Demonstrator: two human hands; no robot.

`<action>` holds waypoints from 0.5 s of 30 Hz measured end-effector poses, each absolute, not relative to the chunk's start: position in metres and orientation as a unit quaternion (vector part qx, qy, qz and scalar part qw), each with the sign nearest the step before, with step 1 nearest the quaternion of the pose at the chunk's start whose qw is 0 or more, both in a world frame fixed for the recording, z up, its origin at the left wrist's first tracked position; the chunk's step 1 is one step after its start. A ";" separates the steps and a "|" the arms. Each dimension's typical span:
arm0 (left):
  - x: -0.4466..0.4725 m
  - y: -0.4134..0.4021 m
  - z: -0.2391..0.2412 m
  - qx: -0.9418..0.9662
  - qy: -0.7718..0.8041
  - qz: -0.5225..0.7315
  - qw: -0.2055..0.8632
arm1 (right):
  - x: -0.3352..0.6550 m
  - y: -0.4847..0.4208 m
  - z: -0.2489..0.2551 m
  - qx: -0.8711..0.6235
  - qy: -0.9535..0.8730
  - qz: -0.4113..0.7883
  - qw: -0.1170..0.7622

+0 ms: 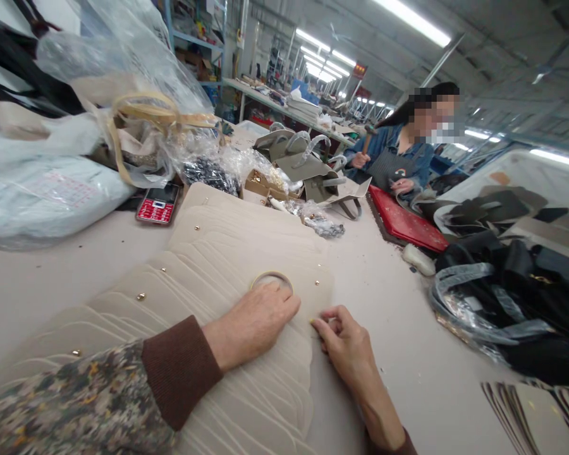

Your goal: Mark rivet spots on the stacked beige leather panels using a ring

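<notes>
A fanned stack of beige leather pieces [218,253] with small gold studs lies on the table in front of me. My left hand [256,322] rests knuckles-up on the stack, its fingers curled over the near side of a thin beige tape ring [271,276]. Just to its right, my right hand [346,344] has its fingers bent in a pinch at the right edge of the top piece. Both fingertips are partly hidden.
Plastic bags [123,76] and a red phone [157,203] lie at the left. Grey handbags [308,167] stand further back. A person [398,158] works with a hammer over a red mat [408,224]. Black leather parts [512,278] are piled at the right.
</notes>
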State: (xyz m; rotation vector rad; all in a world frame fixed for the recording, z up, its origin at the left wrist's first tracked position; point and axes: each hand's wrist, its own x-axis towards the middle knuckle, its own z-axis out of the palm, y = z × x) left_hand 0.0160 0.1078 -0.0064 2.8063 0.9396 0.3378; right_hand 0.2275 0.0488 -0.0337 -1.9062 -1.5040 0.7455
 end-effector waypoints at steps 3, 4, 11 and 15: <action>0.014 0.107 -0.004 0.942 0.302 0.118 0.087 | 0.233 0.043 -0.036 -0.698 -0.556 0.338 0.298; 0.014 0.107 -0.003 0.943 0.298 0.119 0.088 | 0.234 0.041 -0.036 -0.692 -0.572 0.323 0.298; 0.011 0.105 0.008 0.954 0.262 0.117 0.092 | 0.218 0.047 -0.036 -0.669 -0.663 0.158 0.297; 0.010 0.104 0.010 0.947 0.265 0.146 0.103 | 0.213 0.050 -0.036 -0.652 -0.687 0.129 0.293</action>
